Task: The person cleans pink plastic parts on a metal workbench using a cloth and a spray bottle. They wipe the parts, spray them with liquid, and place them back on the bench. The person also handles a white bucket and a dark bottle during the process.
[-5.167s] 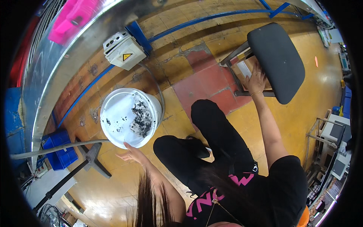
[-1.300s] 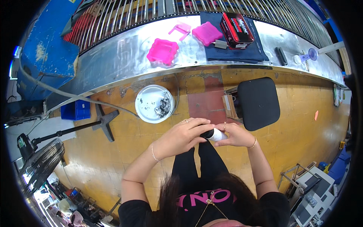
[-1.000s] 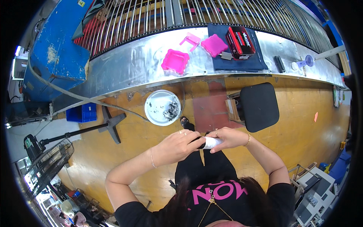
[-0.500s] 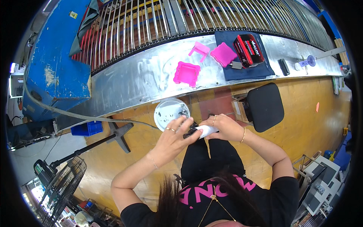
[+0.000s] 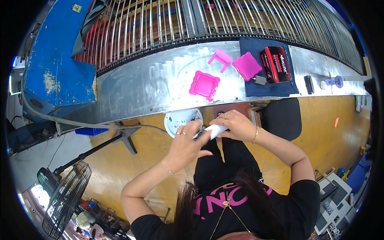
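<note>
My right hand (image 5: pixel 238 127) is closed round a small white tapered thing (image 5: pixel 216 130), perhaps a bag or sleeve; I cannot make out its kind. My left hand (image 5: pixel 185 147) is beside the white thing's left end, thumb stretched out and fingers apart. Between its fingers and that end shows a dark patch, partly hidden, so contact there is unclear. Just beyond the left fingers, below the metal bench's near edge, sits a round white tub (image 5: pixel 173 125) with small black bits scattered in it.
The metal bench (image 5: pixel 140 86) carries a pink square tray (image 5: pixel 205 85), a pink legged piece (image 5: pixel 220 59), a pink scalloped plate (image 5: pixel 247 65) and a red-black box (image 5: pixel 276 64) on dark cloth. Beyond runs a roller conveyor (image 5: pixel 160 20). A black stool (image 5: pixel 283 120) and a fan (image 5: pixel 66 200) stand nearby.
My left thumb has moved away from the black bits and white thing, and the left hand has opened. My right hand still holds the white thing. The whole view has shifted slightly.
</note>
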The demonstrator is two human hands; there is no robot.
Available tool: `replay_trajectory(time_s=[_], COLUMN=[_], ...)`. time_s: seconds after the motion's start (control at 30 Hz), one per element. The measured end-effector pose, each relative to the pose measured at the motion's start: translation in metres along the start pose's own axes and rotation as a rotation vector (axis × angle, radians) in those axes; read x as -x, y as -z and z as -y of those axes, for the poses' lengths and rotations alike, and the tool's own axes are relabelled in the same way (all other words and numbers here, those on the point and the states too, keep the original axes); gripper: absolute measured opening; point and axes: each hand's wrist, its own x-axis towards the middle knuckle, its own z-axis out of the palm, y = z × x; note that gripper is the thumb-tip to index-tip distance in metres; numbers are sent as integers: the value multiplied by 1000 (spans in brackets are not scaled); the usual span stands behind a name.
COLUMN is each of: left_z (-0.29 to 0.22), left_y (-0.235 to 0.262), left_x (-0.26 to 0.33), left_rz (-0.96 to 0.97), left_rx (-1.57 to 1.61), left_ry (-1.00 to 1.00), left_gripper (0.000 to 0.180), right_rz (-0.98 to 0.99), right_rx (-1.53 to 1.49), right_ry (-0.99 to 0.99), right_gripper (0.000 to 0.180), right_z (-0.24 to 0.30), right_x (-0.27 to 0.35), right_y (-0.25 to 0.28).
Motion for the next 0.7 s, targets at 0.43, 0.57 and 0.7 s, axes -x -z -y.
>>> replay_trajectory(time_s=[0.43,0.57,0.7], left_z=[29,19,5], left_y=[-49,-60,-74], left_x=[-7,-3,-6], left_rz=[13,-165,-364], left_rx=[2045,2484,2491], left_ry=[1322,1319,1271], left_gripper=[28,33,33], right_rz=[-245,-316,-322], right_rx=[306,291,282], right_ry=[154,62,8], right_gripper=[39,37,42], right_z=[-36,-64,-93], right_x=[-32,-40,-53], right_y=[-5,-1,2])
